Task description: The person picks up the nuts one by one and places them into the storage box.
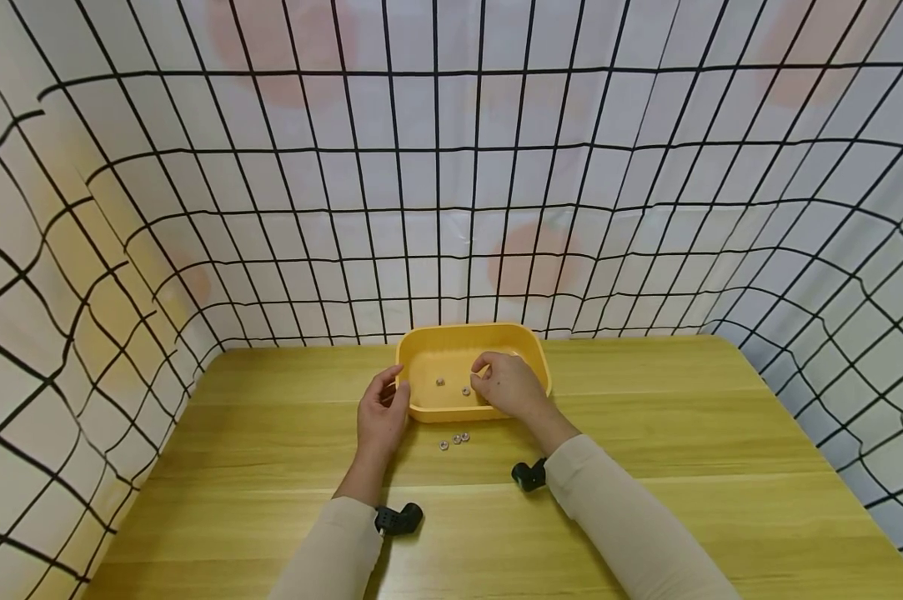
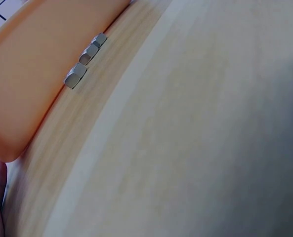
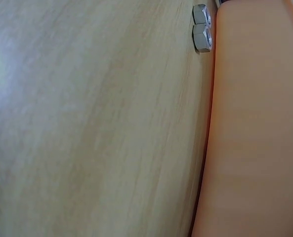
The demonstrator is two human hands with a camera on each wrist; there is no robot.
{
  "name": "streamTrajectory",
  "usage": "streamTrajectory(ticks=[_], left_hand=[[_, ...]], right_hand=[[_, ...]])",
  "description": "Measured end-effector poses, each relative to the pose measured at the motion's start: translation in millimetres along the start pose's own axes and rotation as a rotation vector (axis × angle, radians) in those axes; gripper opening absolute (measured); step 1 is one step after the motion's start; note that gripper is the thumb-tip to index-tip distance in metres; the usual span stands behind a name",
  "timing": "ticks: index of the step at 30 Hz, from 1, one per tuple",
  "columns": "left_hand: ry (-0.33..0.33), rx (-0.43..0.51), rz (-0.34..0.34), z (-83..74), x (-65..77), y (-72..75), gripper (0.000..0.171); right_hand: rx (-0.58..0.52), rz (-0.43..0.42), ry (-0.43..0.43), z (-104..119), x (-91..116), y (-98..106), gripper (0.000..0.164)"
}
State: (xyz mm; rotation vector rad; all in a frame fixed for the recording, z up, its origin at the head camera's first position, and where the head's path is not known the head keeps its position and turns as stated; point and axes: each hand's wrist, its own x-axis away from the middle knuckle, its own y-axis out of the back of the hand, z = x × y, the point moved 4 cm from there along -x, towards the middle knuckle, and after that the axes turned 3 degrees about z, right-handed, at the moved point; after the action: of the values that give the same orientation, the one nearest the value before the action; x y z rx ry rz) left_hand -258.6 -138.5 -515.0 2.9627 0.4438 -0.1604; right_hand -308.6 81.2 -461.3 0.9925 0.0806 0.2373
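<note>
A yellow plastic tray (image 1: pixel 451 414) stands on the table, with two small metal nuts (image 1: pixel 440 382) visible on its floor. My right hand (image 1: pixel 507 383) is over the tray's right part, fingers bent and thumb toward the forefinger; whether anything is between the fingertips is hidden. At the tray's left end, my left hand (image 1: pixel 382 412) rests with loosely bent fingers against the wall, holding nothing visible. Three hex nuts (image 1: pixel 457 439) lie on the table in front of the tray. The left wrist view shows these nuts (image 2: pixel 89 53) in a row beside the tray wall (image 2: pixel 42 64).
The wooden table (image 1: pixel 271 467) reaches toward a white wall covering with a black grid (image 1: pixel 459 183), which also runs along both sides. A black wrist camera (image 1: pixel 400 519) sits at the left cuff and another black camera (image 1: pixel 529 476) at the right.
</note>
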Motion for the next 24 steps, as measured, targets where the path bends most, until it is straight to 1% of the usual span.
streamTrajectory(ticks=[5, 11, 14, 18, 21, 24], left_hand=[[-0.003, -0.001, 0.000, -0.1, 0.1, 0.1, 0.034], [-0.008, -0.012, -0.002, -0.1, 0.3, 0.1, 0.033], [-0.013, -0.018, -0.004, 0.2, 0.1, -0.1, 0.033], [-0.018, -0.014, -0.002, 0.7, -0.3, -0.9, 0.033], [-0.006, -0.012, -0.005, 0.9, -0.3, -1.1, 0.032], [0.002, -0.007, -0.006, 1.0, -0.2, -1.3, 0.032]], right_hand=[[-0.016, -0.016, 0.004, 0.2, 0.4, -0.1, 0.015], [-0.068, -0.076, 0.023, 0.5, 0.7, 1.6, 0.017], [-0.089, -0.101, 0.039, 0.6, 0.5, 2.6, 0.020], [-0.100, -0.132, 0.080, 0.8, 0.5, 3.8, 0.025], [-0.128, -0.159, 0.121, 0.8, 1.2, 4.6, 0.026], [-0.174, -0.199, 0.183, 1.5, 3.0, 6.3, 0.025]])
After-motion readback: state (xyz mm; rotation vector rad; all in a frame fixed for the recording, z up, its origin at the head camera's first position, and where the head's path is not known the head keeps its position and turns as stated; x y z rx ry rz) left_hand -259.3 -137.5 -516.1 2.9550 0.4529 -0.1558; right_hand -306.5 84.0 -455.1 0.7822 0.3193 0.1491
